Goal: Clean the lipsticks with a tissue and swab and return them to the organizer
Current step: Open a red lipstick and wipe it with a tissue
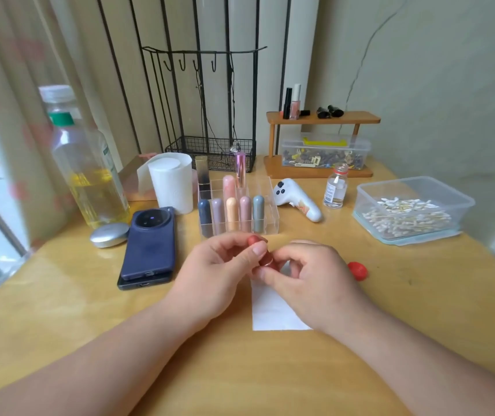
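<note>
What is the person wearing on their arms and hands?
Nothing that shows. The left hand and right hand are bare: no gloves, rings or bracelets. The left forearm and right forearm are bare too, with no sleeves or watch in view.

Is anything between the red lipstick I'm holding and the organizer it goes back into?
Nothing visible lies between the red lipstick, pinched by the left hand and right hand, and the organizer just beyond. Five lipsticks stand in its front row, so slots behind must be reached over them.
</note>
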A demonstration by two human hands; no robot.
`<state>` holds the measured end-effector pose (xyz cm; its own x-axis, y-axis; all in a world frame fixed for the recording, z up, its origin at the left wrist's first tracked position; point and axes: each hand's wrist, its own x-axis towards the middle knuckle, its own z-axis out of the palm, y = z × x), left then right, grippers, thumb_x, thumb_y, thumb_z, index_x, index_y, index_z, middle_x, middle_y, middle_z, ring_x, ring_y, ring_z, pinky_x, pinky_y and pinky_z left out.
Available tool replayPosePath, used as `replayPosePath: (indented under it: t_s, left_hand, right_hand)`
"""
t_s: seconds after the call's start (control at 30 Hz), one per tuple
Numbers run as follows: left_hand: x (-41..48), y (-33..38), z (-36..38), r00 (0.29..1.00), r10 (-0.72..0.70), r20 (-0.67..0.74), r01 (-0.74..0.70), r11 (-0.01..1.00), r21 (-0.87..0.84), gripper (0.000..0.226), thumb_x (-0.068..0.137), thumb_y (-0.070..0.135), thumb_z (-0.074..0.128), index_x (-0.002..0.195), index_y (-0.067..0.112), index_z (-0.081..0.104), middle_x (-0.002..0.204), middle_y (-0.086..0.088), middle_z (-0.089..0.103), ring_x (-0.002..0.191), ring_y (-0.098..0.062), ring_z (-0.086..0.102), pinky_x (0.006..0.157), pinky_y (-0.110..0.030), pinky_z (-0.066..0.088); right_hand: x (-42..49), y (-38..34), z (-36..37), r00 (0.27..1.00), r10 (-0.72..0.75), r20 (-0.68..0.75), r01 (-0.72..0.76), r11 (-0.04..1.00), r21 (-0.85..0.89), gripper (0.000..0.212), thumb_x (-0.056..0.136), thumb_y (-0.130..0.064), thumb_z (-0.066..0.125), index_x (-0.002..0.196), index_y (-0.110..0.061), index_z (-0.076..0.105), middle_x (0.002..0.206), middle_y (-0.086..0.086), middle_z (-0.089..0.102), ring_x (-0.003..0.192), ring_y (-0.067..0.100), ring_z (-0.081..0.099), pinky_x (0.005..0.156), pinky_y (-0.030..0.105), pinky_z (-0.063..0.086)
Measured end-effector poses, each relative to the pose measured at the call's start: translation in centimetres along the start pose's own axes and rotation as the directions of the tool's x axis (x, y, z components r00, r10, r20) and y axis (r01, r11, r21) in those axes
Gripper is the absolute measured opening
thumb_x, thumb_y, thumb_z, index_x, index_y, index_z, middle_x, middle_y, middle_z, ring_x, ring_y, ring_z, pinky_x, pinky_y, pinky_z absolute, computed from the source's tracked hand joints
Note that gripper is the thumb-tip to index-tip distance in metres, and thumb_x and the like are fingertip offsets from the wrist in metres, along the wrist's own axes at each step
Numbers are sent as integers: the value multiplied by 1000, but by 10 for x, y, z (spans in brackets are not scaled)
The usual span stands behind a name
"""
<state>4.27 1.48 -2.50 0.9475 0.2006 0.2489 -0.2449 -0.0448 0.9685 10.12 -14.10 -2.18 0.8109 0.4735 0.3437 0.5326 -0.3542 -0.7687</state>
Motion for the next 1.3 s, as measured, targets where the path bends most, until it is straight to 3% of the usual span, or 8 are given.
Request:
replayPosePath:
  t_s: [0.1,0.23,0.37,0.47,0.6,0.7,0.97,1.3]
  left_hand:
    - [5,0,-3,1000,19,-24,-18,999,36,22,94,17,64,92,-3,72,82,-14,75,74,-15,64,76,-22,52]
    - [17,-3,-15,980,-47,-196,20,991,-134,25,87,38,76,84,12,76,76,-4,69,71,-20,56,79,-35,47]
    - [20,-6,-16,965,-188,-183,97,903,-419,20,83,16,70,94,0,68,81,-10,69,68,-17,60,69,-29,53]
    - [20,-9,-15,966,-222,-134,129,860,-493,31,74,2,71,104,-3,61,86,-16,69,76,-25,68,74,-30,61]
    - [20,-14,-16,964,-249,-94,195,901,-388,41,71,-13,72,109,-1,60,88,-16,70,92,-33,69,90,-40,59]
    - [20,-17,-16,967,-244,-69,214,931,-297,39,77,-17,71,110,2,64,91,-14,72,95,-31,69,96,-41,54]
    - [20,-17,-13,977,-207,-55,185,946,-265,34,84,7,70,116,1,62,99,-17,72,91,-28,66,80,-37,55]
    - [20,-17,-14,980,-197,-1,190,948,-256,43,71,10,77,111,2,64,102,-21,73,94,-24,66,73,-29,52]
  right_hand:
    - [4,7,5,1000,-9,-14,8,999,-45,20,78,-30,82,70,-18,69,67,-11,52,58,2,48,54,14,33]
    - [4,6,1,998,-27,-53,25,998,-52,27,76,-26,84,64,-15,63,57,-18,49,54,3,45,52,14,30]
    - [13,12,-12,985,-57,-162,47,997,-62,25,74,-23,84,64,-18,63,57,-13,45,54,6,43,53,17,32]
    - [21,24,-19,979,81,-186,-76,997,34,21,80,-21,81,68,-14,65,55,-6,38,51,10,34,49,25,33]
    - [28,33,-23,968,222,-114,-220,975,25,20,87,-19,74,70,-14,64,47,-10,49,45,9,34,48,22,34]
    - [38,35,-31,956,277,-99,-290,943,-165,34,86,-24,74,61,-9,56,44,-8,41,42,11,29,39,19,27]
    - [47,43,-50,929,354,-110,-366,826,-429,46,82,-33,75,51,-14,48,46,-4,41,47,19,37,48,28,30]
    - [44,35,-56,902,423,-80,-411,789,-457,42,69,-50,82,80,-12,70,81,8,73,68,24,65,65,36,54]
